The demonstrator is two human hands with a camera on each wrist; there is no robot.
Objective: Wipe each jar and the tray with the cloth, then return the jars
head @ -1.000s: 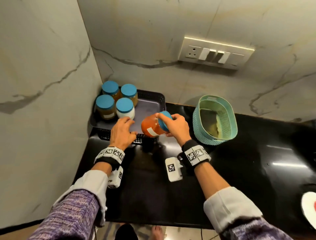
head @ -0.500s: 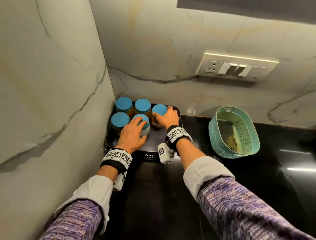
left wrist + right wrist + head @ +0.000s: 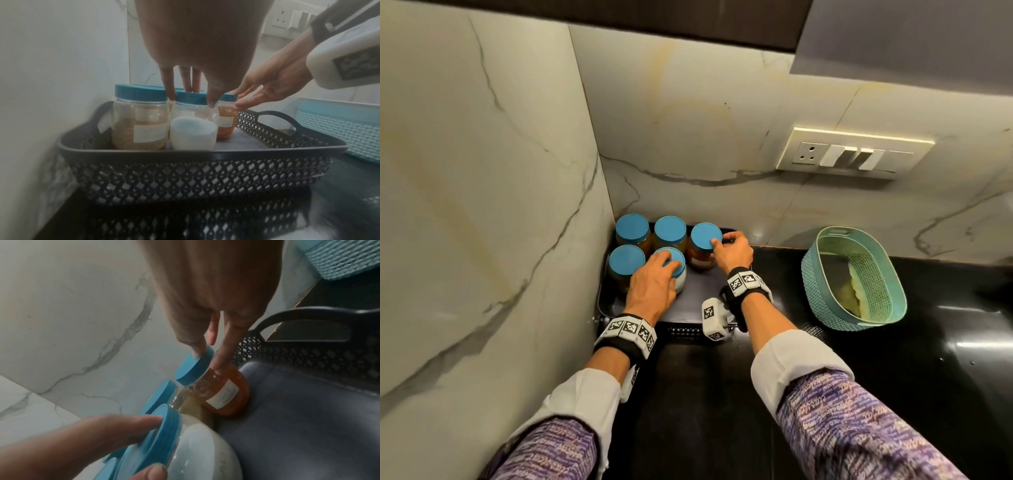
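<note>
A dark lattice tray (image 3: 681, 330) sits in the counter's corner with several blue-lidded jars upright in it. My left hand (image 3: 664, 265) lies over the lid of the white jar (image 3: 681, 282) in the front row, fingers draped over the top and thumb on the rim (image 3: 211, 104). My right hand (image 3: 732, 248) pinches the lid's rim of the orange jar (image 3: 703, 240), which stands at the right end of the back row; the thumb (image 3: 197, 348) is on top and a finger (image 3: 220, 365) on the neck. A yellowish cloth (image 3: 854, 294) lies in the teal basket (image 3: 811, 274).
Marble walls close in the tray on the left and behind. A switch panel (image 3: 852, 154) is on the back wall above the teal basket. The tray's grey floor (image 3: 702, 301) is bare to the right of the jars. The black counter (image 3: 722, 394) stretches toward me.
The orange jar, held tilted over the tray's front edge a second ago, now stands upright in the back row. My left hand moved from the tray's rim onto the white jar's lid.
</note>
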